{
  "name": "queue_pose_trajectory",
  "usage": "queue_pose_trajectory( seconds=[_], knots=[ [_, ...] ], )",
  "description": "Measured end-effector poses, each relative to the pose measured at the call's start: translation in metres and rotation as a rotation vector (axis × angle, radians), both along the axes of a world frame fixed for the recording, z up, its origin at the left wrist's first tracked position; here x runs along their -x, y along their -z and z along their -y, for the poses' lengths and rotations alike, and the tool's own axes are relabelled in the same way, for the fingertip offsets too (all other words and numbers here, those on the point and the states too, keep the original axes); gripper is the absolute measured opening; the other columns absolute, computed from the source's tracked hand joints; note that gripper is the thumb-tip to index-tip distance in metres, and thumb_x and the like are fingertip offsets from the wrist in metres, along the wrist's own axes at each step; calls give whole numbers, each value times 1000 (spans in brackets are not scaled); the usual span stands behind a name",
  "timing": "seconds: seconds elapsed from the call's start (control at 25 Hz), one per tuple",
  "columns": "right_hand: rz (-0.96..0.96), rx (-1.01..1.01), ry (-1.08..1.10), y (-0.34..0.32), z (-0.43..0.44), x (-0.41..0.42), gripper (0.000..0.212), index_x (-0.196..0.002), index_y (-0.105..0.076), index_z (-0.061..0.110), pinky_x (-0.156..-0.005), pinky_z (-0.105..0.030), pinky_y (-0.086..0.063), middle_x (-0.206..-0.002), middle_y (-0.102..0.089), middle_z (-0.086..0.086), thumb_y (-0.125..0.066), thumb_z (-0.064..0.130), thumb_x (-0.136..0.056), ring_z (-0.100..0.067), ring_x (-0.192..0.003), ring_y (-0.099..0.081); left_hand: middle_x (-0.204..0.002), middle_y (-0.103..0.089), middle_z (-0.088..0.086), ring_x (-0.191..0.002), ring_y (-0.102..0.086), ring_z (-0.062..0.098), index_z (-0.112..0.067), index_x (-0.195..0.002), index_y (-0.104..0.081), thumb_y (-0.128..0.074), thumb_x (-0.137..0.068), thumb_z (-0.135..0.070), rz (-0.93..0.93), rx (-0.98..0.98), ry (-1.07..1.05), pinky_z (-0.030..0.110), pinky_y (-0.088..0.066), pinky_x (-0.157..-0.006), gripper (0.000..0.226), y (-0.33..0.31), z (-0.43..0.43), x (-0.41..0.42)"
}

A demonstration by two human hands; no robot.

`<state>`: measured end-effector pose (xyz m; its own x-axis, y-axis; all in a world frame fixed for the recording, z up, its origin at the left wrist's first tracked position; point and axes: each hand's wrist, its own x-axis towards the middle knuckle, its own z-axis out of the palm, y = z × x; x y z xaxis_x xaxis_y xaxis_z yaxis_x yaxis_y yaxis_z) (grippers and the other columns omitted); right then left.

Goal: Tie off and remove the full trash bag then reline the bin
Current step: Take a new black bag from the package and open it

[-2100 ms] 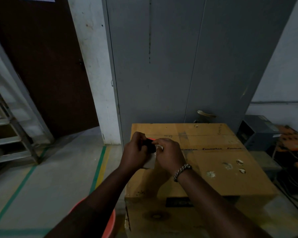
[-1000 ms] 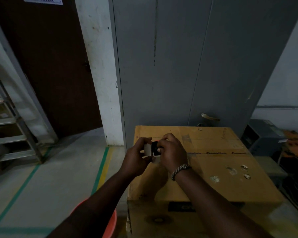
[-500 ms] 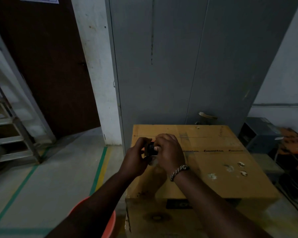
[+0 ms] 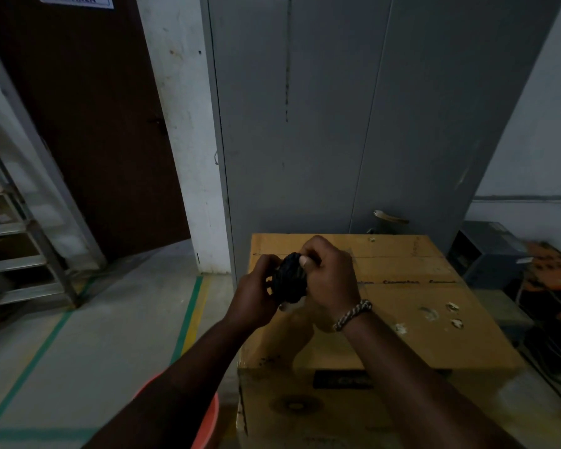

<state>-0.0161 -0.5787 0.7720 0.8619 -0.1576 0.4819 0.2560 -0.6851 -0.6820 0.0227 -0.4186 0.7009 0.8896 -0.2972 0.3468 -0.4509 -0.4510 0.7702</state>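
Observation:
A small black roll of bin liners (image 4: 289,281) is held in front of me, above a large cardboard box (image 4: 402,319). My left hand (image 4: 256,298) grips the roll from the left side. My right hand (image 4: 329,273) closes over its top and right side, thumb pressing on the roll. A beaded bracelet circles my right wrist. Only a curved piece of an orange-red bin rim (image 4: 208,413) shows at the bottom, mostly hidden under my left forearm. No full trash bag is in view.
A tall grey metal cabinet (image 4: 353,124) stands behind the box. A dark brown door (image 4: 88,131) and white pillar are at left, a metal ladder (image 4: 17,241) at far left. Grey and orange equipment (image 4: 531,270) sits at right. Green floor tape (image 4: 185,319) runs leftward.
The black roll has come out of the pale wrapper seen earlier and now shows more fully between my hands. Both hands stay close together above the box.

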Motion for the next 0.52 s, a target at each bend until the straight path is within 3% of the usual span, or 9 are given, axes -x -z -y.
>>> queue_pose_trajectory(
  seconds=[0.08,0.24,0.4,0.52],
  knots=[
    [31,-61,23,-4,3,-1,21,-83,-57,25,-62,-20,-49,-79,-61,10,-66,7,-90,-8,-78,-63,-130,-62,-4,-122,-59,13,-22,-129,-48,-81,-83,-8,-21,-10,-6,10,-53,-90,59,-1,-2,3],
    [-14,-231,64,-5,9,-5,11,-88,-62,16,-69,-21,-53,-85,-65,7,-63,7,-94,-4,-85,-64,-135,-63,-2,-124,-60,15,-22,-141,-45,-79,-84,-8,-44,-15,32,30,-57,-97,69,-1,-6,14],
    [-63,-358,126,-6,12,-7,10,-87,-62,9,-66,-26,-52,-82,-66,1,-60,7,-97,-8,-80,-63,-130,-64,-8,-121,-61,15,-37,-144,-40,-79,-84,-15,-86,-73,19,40,-56,-100,75,12,-9,23],
    [-59,-362,125,-6,11,-5,10,-88,-62,10,-62,-20,-49,-82,-66,1,-59,8,-97,-5,-78,-63,-133,-63,-13,-122,-59,10,-47,-145,-36,-76,-84,-18,-97,-93,30,32,-53,-102,78,18,-12,35]
  ],
)
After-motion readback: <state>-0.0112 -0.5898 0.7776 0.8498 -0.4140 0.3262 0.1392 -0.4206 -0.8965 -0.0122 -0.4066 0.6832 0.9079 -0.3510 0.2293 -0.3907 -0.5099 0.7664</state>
